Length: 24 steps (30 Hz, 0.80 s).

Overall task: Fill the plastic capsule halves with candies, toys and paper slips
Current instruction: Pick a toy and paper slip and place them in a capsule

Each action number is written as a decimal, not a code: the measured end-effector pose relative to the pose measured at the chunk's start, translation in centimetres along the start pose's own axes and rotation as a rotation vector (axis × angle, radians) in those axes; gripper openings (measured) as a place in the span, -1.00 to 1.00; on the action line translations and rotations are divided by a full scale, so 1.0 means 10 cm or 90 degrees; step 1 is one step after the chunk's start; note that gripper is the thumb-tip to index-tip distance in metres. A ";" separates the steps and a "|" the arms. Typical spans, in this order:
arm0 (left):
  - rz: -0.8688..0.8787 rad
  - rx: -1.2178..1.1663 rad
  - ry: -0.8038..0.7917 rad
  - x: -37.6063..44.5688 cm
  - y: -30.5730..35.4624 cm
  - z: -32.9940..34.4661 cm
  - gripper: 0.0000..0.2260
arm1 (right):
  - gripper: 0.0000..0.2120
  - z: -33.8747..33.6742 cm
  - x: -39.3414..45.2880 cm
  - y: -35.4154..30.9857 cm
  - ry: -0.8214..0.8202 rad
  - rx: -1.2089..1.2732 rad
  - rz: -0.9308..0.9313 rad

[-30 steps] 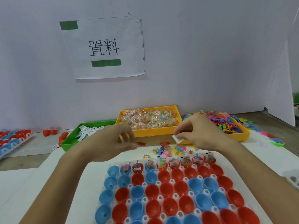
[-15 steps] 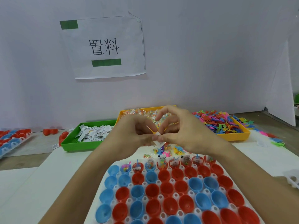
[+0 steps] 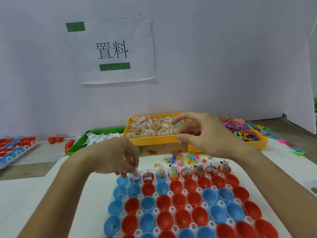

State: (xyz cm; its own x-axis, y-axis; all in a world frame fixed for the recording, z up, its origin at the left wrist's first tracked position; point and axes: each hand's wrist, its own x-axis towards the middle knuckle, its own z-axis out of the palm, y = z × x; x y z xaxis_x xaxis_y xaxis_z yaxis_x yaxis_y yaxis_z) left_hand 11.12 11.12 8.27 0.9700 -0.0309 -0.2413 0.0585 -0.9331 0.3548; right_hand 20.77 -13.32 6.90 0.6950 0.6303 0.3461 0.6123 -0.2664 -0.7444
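We are at a small hand-assembly workstation in what looks like a packing workshop, boxed in by plain white partition boards (image 3: pixel 223 57) with a printed paper sign (image 3: pixel 116 50) carrying two Chinese characters taped up with green strips. In front of us the stock is sorted by kind into shallow plastic bins: a green tray of white paper slips (image 3: pixel 80 145), a yellow tray of clear-wrapped candies (image 3: pixel 152 140) and a yellow tray of small colourful plastic toys (image 3: pixel 257 143). A white moulded holder (image 3: pixel 185 192) keeps rows of red and blue plastic capsule halves (image 3: pixel 178 202) in a grid, and a second loaded holder (image 3: pixel 18 148) waits far left on the bench.
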 end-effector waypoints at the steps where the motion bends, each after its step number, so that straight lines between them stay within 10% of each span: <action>1: -0.006 0.011 -0.005 0.00 0.00 0.00 -0.90 | -0.73 -0.01 0.00 0.01 0.002 -0.003 -0.002; 24: -0.028 0.070 -0.033 0.07 -0.02 0.06 -0.85 | -0.79 -0.10 0.01 0.09 0.021 -0.023 -0.001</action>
State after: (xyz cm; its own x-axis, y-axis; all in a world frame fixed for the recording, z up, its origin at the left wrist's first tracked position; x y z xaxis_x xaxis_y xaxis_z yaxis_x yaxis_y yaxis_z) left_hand 11.67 11.04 7.49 0.9531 -0.0051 -0.3025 0.0715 -0.9677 0.2418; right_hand 21.74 -14.24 6.87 0.7056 0.6063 0.3667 0.6261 -0.2913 -0.7233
